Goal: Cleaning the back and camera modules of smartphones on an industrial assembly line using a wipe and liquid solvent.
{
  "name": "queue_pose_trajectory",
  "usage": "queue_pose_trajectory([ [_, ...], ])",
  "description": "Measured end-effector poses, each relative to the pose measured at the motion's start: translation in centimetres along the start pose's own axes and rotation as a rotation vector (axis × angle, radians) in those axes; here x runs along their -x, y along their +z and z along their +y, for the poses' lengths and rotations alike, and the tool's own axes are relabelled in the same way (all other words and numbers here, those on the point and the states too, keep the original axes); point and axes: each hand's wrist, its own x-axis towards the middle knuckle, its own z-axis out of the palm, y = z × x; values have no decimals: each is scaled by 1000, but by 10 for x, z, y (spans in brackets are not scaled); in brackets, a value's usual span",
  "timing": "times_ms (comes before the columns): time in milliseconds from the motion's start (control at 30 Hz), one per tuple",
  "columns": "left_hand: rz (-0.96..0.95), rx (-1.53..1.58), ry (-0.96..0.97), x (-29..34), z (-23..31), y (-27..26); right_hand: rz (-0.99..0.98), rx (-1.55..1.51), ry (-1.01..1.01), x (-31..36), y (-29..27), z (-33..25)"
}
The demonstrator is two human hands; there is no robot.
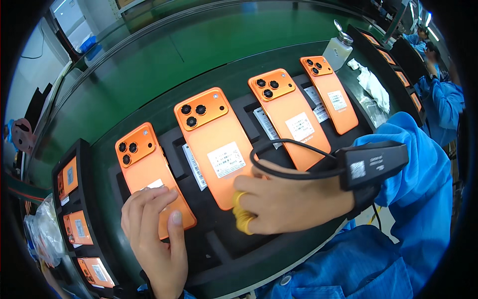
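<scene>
Four would be too exact, so several orange smartphones lie face down in a row on a black foam tray [224, 249]. The leftmost orange smartphone [142, 159] has my left hand [154, 234] over its lower half, fingers and thumb apart, partly covering its white label. Beside it, a second orange smartphone [199, 142] has its lower right edge next to my right hand [294, 204]. Yellow finger cots [243, 212] cover curled fingers of my right hand; what they hold, if anything, is hidden. A black device [373, 164] with a cable is strapped at my right wrist.
A pump bottle [338, 52] and a crumpled white wipe [372, 87] sit at the far right. Another black tray [87, 199] of orange phones stands at left, near clear plastic bags [47, 229]. A co-worker in blue [440, 102] is at the right.
</scene>
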Motion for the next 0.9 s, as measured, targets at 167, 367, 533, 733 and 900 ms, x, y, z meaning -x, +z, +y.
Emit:
queue_pose_trajectory([
  [167,-17,54,-26,-5,3,8,-140,-4,97,33,-13,16],
  [367,-4,51,-41,-1,6,1,111,-42,99,-3,-6,19],
  [533,-5,46,-27,-2,6,6,182,-3,80,-17,22,14],
  [733,-6,-11,-18,0,1,1,41,4,170,24,0,31],
  [900,15,31,-20,2,4,-5,197,-29,123,2,17,13],
])
